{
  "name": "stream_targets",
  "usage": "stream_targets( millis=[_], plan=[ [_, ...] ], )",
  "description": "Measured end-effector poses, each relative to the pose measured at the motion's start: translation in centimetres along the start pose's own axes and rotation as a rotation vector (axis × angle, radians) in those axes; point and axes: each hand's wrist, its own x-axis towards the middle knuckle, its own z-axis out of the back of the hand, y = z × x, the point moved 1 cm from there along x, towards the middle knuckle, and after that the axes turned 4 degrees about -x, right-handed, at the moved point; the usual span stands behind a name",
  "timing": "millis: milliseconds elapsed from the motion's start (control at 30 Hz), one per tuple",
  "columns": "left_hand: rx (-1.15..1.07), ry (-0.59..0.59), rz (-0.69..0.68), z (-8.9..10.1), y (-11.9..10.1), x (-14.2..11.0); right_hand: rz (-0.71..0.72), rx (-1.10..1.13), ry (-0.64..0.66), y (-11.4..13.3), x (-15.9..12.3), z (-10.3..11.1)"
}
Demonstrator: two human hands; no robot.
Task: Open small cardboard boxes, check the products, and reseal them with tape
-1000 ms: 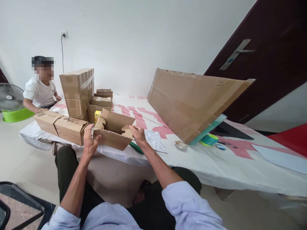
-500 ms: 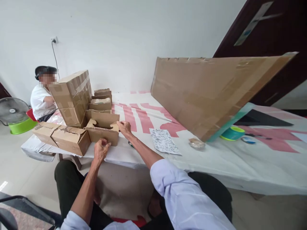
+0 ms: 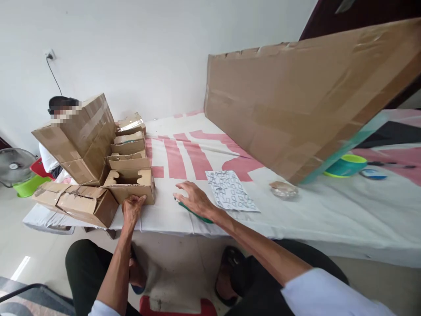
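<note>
A small open-topped cardboard box (image 3: 131,191) with notched inner flaps stands near the table's front edge. My left hand (image 3: 132,210) is closed at its front wall, the fingertips pressed together on the cardboard. To the right, my right hand (image 3: 196,202) reaches low over the table with thumb and fingers apart. Under that palm lies a slim green object (image 3: 201,218) with a dark tip, largely covered by the hand, so its kind is unclear. A sheet of paper with handwritten marks (image 3: 232,191) lies just beyond the right hand.
Closed cardboard boxes (image 3: 77,202) sit left of the open one, with a taller taped box (image 3: 87,140) behind. More open boxes (image 3: 129,147) line up toward the wall. A big cardboard panel (image 3: 279,105) leans at right, near a tape roll (image 3: 283,190). A person (image 3: 48,158) sits far left.
My right hand has let go of the box's right flap and moved right, over the green object. The notched flaps now lie folded inward. My left hand stays at the front wall. The view has shifted.
</note>
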Motion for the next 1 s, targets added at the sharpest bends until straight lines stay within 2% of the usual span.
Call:
stream_targets(
  millis=[67, 167, 500, 700, 800, 1000],
  plan=[
    [-0.011, -0.002, -0.010, -0.2, -0.2, 0.4, 0.009, -0.127, 0.038, -1.3, -1.9, 0.4],
    [-0.016, -0.009, -0.020, -0.6, -0.7, 1.3, 0.023, -0.251, 0.066, -2.2, -3.3, 0.4],
    [0.019, 0.003, -0.035, -3.3, -1.9, 7.5, 0.055, -0.358, 0.034, -3.0, -3.9, -0.1],
    [0.083, 0.032, -0.013, -4.2, -2.7, 11.1, 0.055, -0.363, 0.039, -2.9, -4.1, 0.0],
    [0.108, 0.055, -0.005, -4.6, -2.7, 11.6, 0.050, -0.368, 0.053, -2.9, -4.1, 0.1],
    [0.120, 0.075, -0.006, -4.5, -1.8, 10.8, 0.042, -0.352, 0.046, -3.0, -4.2, 0.0]
  ],
)
